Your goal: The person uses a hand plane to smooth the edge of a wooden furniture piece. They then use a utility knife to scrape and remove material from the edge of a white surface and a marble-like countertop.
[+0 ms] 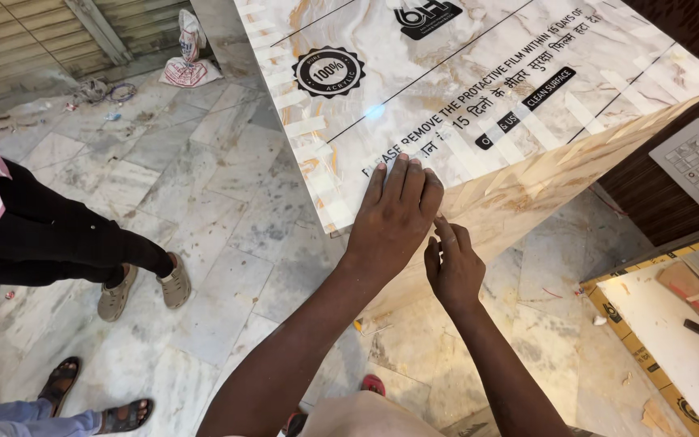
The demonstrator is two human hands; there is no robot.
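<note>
A large box-like panel [479,89] with a glossy marble-pattern top under printed protective film stands in front of me, strips of masking tape along its edges. My left hand [394,214] lies flat on the near corner of the top, fingers together and pressing down. My right hand [451,267] is just below it at the plywood side face [544,190], fingertips touching the corner edge. Neither hand holds a tool.
Grey marble floor tiles [204,178] spread to the left. A person in dark trousers and beige shoes [143,287] stands at left, another's sandalled feet [95,400] lower left. A white sack [188,53] lies far back. Boards and tools [689,324] lie at right.
</note>
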